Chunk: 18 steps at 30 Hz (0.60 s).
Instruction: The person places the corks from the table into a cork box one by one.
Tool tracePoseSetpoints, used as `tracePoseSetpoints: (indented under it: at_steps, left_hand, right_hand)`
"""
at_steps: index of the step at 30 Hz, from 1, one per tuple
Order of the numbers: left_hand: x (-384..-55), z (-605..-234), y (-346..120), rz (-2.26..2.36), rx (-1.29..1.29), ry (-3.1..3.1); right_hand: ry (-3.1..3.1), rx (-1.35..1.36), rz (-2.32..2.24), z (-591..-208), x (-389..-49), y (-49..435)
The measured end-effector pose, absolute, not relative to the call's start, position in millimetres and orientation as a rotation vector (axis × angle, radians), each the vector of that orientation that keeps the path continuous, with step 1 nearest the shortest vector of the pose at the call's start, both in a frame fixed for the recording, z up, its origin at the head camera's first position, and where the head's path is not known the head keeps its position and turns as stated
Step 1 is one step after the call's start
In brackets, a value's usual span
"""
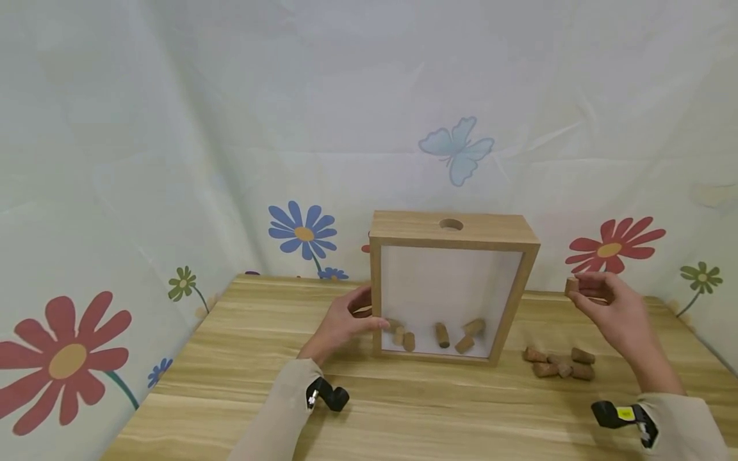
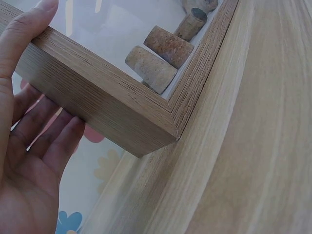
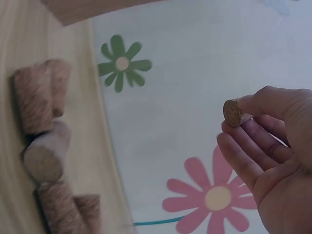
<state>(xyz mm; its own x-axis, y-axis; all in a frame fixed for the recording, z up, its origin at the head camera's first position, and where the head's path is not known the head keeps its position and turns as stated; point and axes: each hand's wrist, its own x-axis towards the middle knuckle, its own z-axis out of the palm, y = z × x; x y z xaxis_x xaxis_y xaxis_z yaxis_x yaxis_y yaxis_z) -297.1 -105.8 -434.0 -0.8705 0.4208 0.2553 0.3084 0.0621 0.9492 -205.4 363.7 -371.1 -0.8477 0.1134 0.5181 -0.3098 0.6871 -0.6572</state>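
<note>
One cork [image 1: 571, 286] is in the air, right of the box [image 1: 403, 225] | right hand [image 1: 619, 314] pinches it | left hand [image 1: 343, 323] grips box's side | looks light, bit squishy; pinch its round sides

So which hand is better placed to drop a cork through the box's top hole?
Probably the right hand: it pinches a cork above the table, while the left hand grips the side of the box.

The table [image 1: 415, 410] is backed by pale cloth [image 1: 346, 77], printed with a butterfly [image 1: 461, 150] at two o'clock, a red flower [image 1: 68, 362] at eight.
</note>
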Motion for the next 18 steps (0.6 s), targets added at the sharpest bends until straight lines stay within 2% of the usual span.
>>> tracePoseSetpoints:
  at_steps: [9, 18]
  left_hand:
    - [-297.9, -436.7, -106.6, 1.961, 0.759, 2.208]
    - [-297.5, -434.0, -106.6, 1.964, 0.769, 2.201]
  right_hand:
    - [-2.3, 0.123, 1.119, -344.2, -199.6, 343.4]
    - [-2.156, 0.213, 1.179, -298.1, -201.1, 316.1]
